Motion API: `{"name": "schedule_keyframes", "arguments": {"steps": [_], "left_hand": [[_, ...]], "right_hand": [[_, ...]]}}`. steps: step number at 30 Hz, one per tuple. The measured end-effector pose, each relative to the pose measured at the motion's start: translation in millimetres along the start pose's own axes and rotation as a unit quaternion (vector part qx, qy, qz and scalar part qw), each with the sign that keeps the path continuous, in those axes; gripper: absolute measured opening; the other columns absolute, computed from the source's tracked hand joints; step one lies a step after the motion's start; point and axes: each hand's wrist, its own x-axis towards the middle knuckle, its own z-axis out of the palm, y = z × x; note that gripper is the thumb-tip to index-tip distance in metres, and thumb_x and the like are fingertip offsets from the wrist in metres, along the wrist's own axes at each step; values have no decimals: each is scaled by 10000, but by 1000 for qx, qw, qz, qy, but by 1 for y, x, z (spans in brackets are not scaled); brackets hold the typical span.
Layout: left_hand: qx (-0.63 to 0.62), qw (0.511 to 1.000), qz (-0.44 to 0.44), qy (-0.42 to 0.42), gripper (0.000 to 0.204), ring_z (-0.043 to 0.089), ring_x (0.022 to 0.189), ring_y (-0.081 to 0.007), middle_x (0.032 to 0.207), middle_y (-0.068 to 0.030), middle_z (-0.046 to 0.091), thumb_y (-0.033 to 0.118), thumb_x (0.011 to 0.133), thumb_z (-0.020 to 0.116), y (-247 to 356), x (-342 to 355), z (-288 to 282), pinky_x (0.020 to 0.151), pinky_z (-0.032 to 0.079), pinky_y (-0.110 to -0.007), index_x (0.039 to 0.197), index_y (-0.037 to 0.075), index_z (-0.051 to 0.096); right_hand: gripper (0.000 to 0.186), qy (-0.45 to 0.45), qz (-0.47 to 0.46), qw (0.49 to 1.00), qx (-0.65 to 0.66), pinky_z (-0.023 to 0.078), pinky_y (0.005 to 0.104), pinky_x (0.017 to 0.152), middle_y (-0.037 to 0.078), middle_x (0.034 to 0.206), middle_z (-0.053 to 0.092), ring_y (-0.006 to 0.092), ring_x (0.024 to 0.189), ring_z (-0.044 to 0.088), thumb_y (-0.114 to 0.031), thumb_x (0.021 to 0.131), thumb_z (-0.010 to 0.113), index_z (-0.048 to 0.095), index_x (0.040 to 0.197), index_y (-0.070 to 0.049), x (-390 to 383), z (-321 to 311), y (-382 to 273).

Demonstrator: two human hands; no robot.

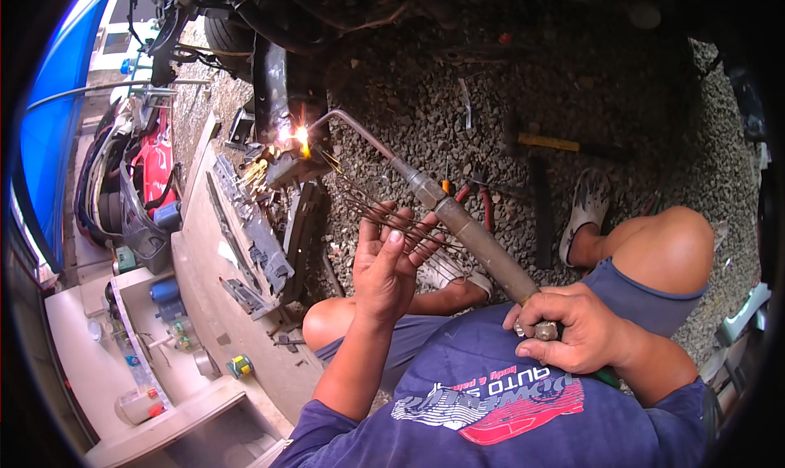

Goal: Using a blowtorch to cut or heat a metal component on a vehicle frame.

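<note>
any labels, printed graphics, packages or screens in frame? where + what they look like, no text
Shirt print: lower centre on the blue shirt, white and red graphic with lettering.
Small bottle: lower left on the pale panel, clear, red-and-white label.
Blue can: left, on that panel.
No screens or signs.

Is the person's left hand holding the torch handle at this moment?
No, the left hand holds thin filler rods, while the right hand grips the torch.

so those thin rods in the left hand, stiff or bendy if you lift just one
The thin rods look like slim wire fanned loosely from the left hand, so one would probably flex and feel light. Being round and narrow, it would likely roll and hide in the gravel.
</note>
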Motion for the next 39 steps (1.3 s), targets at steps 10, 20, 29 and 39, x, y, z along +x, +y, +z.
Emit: {"name": "schedule_keyframes", "arguments": {"steps": [10, 20, 29, 39], "left_hand": [[-12, 1000, 4, -5, 446, 655, 1408, -411, 1442, -115, 640, 97, 1133, 629, 0, 3, -2, 1135, 596, -620, 1547, 93, 463], [-7, 1000, 8, -9, 447, 659, 1399, -406, 1457, -116, 628, 102, 1133, 634, 2, 7, -4, 1135, 591, -615, 1545, 85, 462], [-11, 1000, 11, -7, 456, 667, 1391, -409, 1439, -118, 650, 99, 1131, 639, 0, 8, -5, 1128, 595, -608, 1554, 89, 468], [-16, 1000, 11, -4, 443, 662, 1402, -413, 1443, -108, 653, 100, 1130, 641, -1, 6, -6, 1123, 600, -602, 1542, 88, 479]], "right_hand": [[243, -6, 7, 1000, -8, 599, 361, 769, 95, 974, 764, 250, 849, 762, -167, 937, 893, 741, 1088, -52, 0, -1, 0], [237, -2, 2, 1000, -5, 610, 378, 796, 111, 1007, 782, 269, 883, 776, -161, 934, 894, 739, 1074, -48, 1, -2, -2], [229, 5, 3, 1000, 0, 615, 378, 807, 120, 1026, 788, 275, 901, 783, -155, 935, 890, 726, 1050, -44, 2, 0, -3], [234, -2, 2, 1000, -6, 607, 383, 795, 112, 999, 776, 276, 886, 774, -173, 941, 884, 740, 1073, -44, -1, -1, -2]]}}
